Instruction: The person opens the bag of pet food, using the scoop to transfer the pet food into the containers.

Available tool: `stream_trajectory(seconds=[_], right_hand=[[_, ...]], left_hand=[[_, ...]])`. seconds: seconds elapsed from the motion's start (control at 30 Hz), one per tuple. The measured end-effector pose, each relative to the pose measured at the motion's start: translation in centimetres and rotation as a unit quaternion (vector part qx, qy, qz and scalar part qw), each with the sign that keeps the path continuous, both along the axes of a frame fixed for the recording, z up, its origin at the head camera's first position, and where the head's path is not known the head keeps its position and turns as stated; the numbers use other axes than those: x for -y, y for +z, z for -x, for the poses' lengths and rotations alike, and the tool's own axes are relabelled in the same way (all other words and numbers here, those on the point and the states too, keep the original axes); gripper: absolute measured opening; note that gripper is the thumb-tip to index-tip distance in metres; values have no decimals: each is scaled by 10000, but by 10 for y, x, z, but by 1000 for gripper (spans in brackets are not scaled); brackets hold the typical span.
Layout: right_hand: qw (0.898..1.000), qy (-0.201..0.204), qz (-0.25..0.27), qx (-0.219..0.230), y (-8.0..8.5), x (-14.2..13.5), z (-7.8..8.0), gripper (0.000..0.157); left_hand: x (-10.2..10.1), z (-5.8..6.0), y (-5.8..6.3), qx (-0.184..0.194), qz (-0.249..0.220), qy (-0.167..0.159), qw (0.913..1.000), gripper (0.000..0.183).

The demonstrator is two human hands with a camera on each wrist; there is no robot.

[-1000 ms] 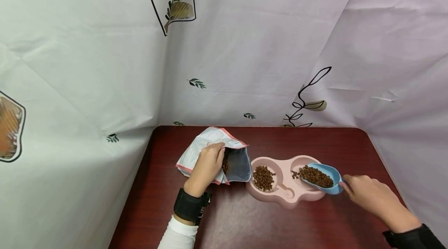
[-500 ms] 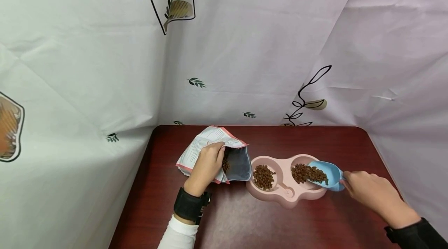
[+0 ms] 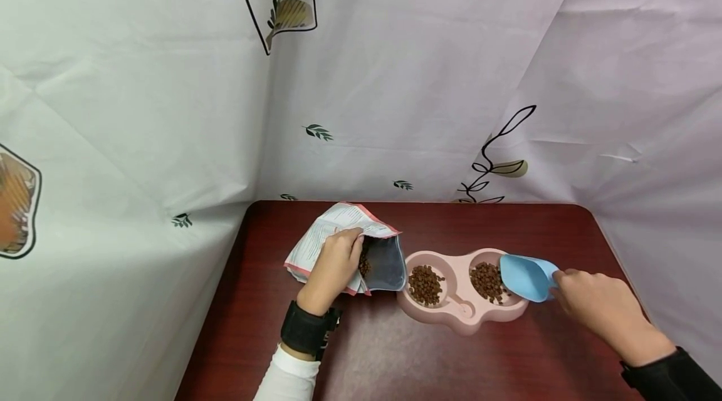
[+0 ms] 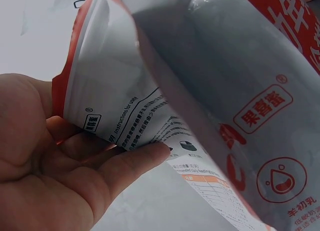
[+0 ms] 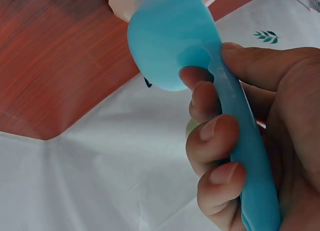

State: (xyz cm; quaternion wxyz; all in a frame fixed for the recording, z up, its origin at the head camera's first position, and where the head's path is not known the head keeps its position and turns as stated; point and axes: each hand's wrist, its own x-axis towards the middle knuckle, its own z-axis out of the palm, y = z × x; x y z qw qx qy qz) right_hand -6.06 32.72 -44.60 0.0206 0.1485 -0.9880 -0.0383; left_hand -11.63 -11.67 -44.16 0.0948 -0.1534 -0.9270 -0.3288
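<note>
In the head view my right hand [image 3: 600,307] grips a blue scoop [image 3: 526,278] by its handle; the right wrist view shows the fingers curled round that handle. The scoop's bowl shows no kibble and tilts over the right bowl of a pink double pet bowl [image 3: 459,319]. Brown kibble [image 3: 487,282] lies in that right bowl, and more sits in the left one. At the left, my left hand [image 3: 333,263] pinches the edge of a white and red pet food bag [image 3: 321,235], whose mouth is spread wide. Some kibble shows inside the bag.
Everything stands on a dark red table [image 3: 383,357] with rounded far corners. A pale cloth with printed plants [image 3: 395,106] hangs behind it and at both sides. The bag's mouth lies close against the pink bowl's left end.
The scoop has tipped over, and its kibble has slid into the right bowl, where the pile is now larger. My left hand and the bag have stayed in place.
</note>
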Motion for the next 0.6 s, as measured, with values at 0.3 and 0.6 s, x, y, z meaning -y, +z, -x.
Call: stream_trajectory(seconds=[0.3,0.6], right_hand=[[9996,-12,142,-252,1,0,-3,26],[9926,-481,1110,-62,-10,-5,0,19]], left_hand=[[-1,1,-1,-10,-23,-3,10000,24],[0,1,-2,-88,-15,0,10000,23]])
